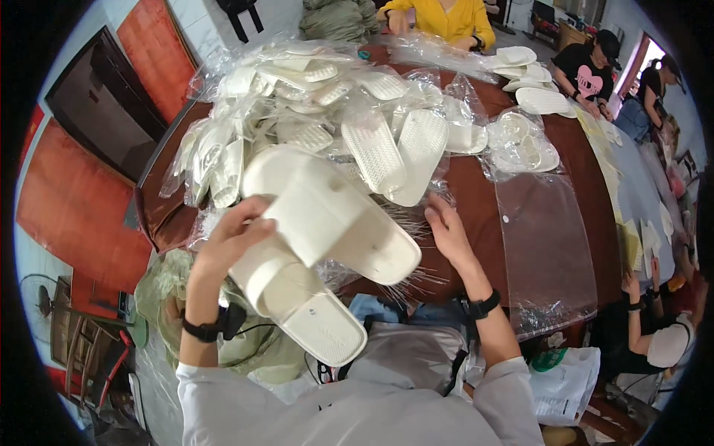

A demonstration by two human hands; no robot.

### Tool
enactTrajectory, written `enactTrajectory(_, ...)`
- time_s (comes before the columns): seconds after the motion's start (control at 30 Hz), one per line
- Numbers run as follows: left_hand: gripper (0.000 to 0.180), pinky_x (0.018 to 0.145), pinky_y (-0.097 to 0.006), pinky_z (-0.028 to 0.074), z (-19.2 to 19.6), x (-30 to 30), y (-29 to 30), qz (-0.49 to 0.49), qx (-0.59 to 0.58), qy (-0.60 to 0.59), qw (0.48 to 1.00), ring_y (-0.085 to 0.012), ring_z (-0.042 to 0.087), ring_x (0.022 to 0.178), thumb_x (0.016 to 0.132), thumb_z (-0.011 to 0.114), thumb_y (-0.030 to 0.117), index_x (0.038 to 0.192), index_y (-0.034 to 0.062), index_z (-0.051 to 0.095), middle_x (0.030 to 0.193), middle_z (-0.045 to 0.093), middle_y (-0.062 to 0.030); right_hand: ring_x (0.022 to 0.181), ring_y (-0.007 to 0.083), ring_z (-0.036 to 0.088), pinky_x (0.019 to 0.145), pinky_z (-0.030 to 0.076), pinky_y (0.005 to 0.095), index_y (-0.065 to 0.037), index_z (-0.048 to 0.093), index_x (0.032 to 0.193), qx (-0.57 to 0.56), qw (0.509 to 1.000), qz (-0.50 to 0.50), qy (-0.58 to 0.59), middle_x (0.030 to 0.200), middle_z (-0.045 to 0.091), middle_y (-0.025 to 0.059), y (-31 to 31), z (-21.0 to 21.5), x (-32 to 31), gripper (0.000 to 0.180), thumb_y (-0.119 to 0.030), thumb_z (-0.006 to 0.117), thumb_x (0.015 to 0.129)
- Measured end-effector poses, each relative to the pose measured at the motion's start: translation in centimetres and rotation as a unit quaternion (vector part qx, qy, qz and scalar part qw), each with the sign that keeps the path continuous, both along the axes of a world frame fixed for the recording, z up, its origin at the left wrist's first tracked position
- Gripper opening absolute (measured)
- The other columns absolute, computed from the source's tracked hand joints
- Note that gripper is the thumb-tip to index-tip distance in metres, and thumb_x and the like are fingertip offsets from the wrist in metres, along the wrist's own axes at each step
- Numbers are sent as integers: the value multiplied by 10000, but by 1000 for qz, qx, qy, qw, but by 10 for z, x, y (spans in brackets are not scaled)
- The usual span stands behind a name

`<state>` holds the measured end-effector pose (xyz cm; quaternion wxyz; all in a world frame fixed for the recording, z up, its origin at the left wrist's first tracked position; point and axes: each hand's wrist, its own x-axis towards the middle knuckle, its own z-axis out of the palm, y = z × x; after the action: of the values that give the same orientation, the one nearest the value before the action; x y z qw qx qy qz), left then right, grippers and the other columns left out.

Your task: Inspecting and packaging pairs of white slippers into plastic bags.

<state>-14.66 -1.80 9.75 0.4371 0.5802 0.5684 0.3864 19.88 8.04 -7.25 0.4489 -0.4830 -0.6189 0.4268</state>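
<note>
A pair of cream-white slide slippers (353,230) hangs over the table's near edge, one overlapping the other. My left hand (239,232) is closed on their left side, with the thumb lying over the straps. To the right of the pair, my right hand (448,232) has its fingers apart and holds nothing. Its fingertips are close to a bundle of thin pale strands (416,223), partly hidden under the slippers. Just beyond lie two white slippers (422,152) with soles up, in front of a large heap of bagged white slippers (297,89).
A flat transparent plastic bag (547,245) lies on the brown table (472,193) at the right. Bagged slippers (520,145) lie beyond it, with stacked white slippers (539,93) farther back. A person in yellow (446,26) works across the table; others are at the right.
</note>
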Motion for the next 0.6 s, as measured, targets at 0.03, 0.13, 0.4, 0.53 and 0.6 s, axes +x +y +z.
enactTrajectory(0.03,174,847,-262,428,0,13,9,-13,-19,27,999,-113,528,954,866,663,142,985,45,580,1057,585,-7,1222,278,486,1042,351,338,51,427,1343,-3,1000,0,-1,1332,498,206,9,0,0,441,-173,495,969)
enactTrajectory(0.13,156,794,-252,424,-11,35,31,-114,-55,-5,992,-91,506,874,873,658,176,941,56,586,989,592,2,1210,223,494,1026,365,317,52,488,1298,-68,991,50,103,1304,540,162,18,7,4,376,-151,458,983)
enactTrajectory(0.4,143,782,-240,402,-59,92,86,-330,-48,-46,941,-73,490,842,885,650,198,936,70,612,864,561,25,1144,179,513,962,409,320,-4,494,1298,-97,989,37,107,1231,565,109,-68,63,43,421,-279,509,979)
enactTrajectory(0.53,165,766,-241,392,-78,131,99,-379,-24,-25,925,-69,477,841,877,665,194,942,55,605,863,550,27,1080,182,529,903,444,301,19,400,1320,-67,989,45,120,1172,554,136,-97,48,56,479,-170,602,929)
enactTrajectory(0.6,167,747,-242,392,-90,146,105,-379,-16,-22,925,-69,482,827,872,672,188,949,54,609,856,558,26,1054,177,543,865,468,292,19,401,1314,-76,992,19,95,1166,556,134,-102,39,61,484,-166,613,922)
